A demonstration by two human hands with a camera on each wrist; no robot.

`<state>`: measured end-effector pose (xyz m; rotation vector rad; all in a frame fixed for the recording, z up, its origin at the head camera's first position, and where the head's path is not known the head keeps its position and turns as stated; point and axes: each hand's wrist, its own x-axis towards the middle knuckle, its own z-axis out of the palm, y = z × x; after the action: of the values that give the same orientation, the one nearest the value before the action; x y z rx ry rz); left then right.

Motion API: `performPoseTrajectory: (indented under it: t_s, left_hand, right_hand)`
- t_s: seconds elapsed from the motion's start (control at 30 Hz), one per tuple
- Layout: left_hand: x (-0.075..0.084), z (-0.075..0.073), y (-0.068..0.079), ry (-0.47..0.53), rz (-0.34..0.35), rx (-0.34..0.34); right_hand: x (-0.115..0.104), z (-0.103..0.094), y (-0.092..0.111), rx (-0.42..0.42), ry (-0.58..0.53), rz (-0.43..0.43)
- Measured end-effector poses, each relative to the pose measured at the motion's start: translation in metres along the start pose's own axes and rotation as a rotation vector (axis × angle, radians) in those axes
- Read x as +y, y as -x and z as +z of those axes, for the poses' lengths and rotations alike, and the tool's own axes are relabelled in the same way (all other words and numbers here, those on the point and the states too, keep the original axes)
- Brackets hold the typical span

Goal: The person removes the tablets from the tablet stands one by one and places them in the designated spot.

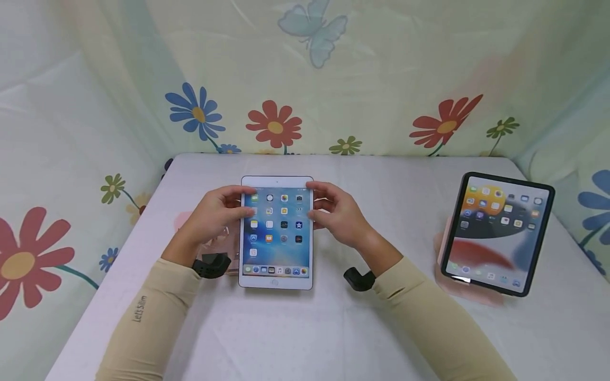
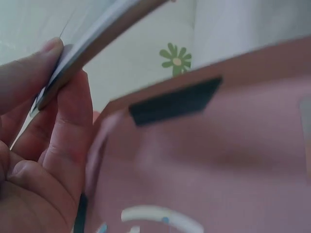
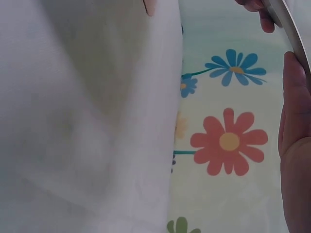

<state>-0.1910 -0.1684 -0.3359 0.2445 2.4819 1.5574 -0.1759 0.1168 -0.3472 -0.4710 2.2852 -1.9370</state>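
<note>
A white tablet (image 1: 276, 254), its screen lit with rows of app icons and a round button at the bottom, is held upright in the head view. My left hand (image 1: 212, 214) pinches its upper left edge, thumb on the front and fingers behind. On the opposite edge my right hand (image 1: 340, 214) grips it the same way. Behind and left of the tablet lies a pink case (image 1: 216, 248), partly hidden by it and the left hand. The left wrist view shows the tablet's thin edge (image 2: 80, 56) raised above the pink case (image 2: 218, 155), which has dark strips.
At the right, a larger tablet (image 1: 500, 227) with a black border leans on a pink stand (image 1: 469, 291). Both stand on the white-covered table (image 1: 352, 328). A flowered curtain (image 1: 381, 79) hangs behind the table's far edge and along both sides.
</note>
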Motion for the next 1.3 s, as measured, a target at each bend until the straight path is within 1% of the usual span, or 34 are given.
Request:
performPoseTrajectory:
  t_s: [0.13,0.23,0.43,0.6,0.67,0.77,0.97,1.1,1.3]
  left_hand:
    - [0.005,0.007,0.0,0.02,-0.006,-0.006]
    - [0.008,0.013,0.0,0.031,0.005,-0.017]
    - [0.01,0.025,-0.003,0.069,0.001,-0.043]
    - [0.013,0.037,-0.007,0.039,0.006,-0.062]
    - [0.014,0.043,-0.009,0.023,-0.001,-0.059]
    - [0.015,0.05,-0.011,0.025,-0.02,-0.042]
    - [0.015,0.064,-0.013,0.101,-0.049,-0.017]
    - [0.015,0.072,-0.016,0.121,-0.059,-0.005]
    - [0.014,0.083,-0.018,0.153,-0.102,0.007]
  right_hand:
    - [0.004,-0.005,0.005,0.012,-0.009,0.006]
    - [0.007,-0.01,0.009,0.032,-0.01,0.005]
    - [0.011,-0.018,0.018,0.058,-0.003,0.009]
    - [0.015,-0.025,0.024,0.076,0.006,0.014]
    - [0.018,-0.027,0.026,0.082,0.0,0.015]
    - [0.02,-0.03,0.026,0.086,-0.007,0.019]
    - [0.025,-0.035,0.027,0.109,0.009,0.028]
    - [0.03,-0.039,0.027,0.123,0.019,0.044]
    - [0.033,-0.044,0.03,0.139,0.03,0.069]
